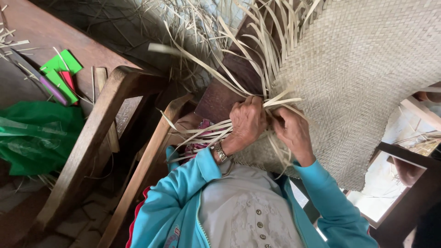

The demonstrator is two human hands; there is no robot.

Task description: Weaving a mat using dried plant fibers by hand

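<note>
At the bottom centre of the frame, a person in a turquoise zip jacket (183, 202) over a pale buttoned shirt (243, 211) works at the edge of a woven straw mat (363, 78), which fills the upper right and drapes down toward the lap. The left hand (248, 121), a metal watch (221, 152) at its wrist, is closed around a bundle of loose pale strips (202, 131) at mid-frame, fingers curled over them. The right hand (294, 131) sits just beside it, fingers bent and pinching strands at the mat's unfinished edge — the two hands nearly touching. More unwoven strips fan up and left from that edge toward the top centre.

Left of the person, a dark wooden chair frame (92, 142) slants from lower left toward the middle. Beyond it at left centre lies a crumpled green plastic bag (36, 138), glossy and half transparent. Further back, in the upper left, flat bright green packets (62, 73) rest on a brown wooden surface (41, 32) with a red piece and a purple stick-like item (53, 89) between them — any labels on them are too small to tell. Stray straw scraps are scattered about that surface.
</note>
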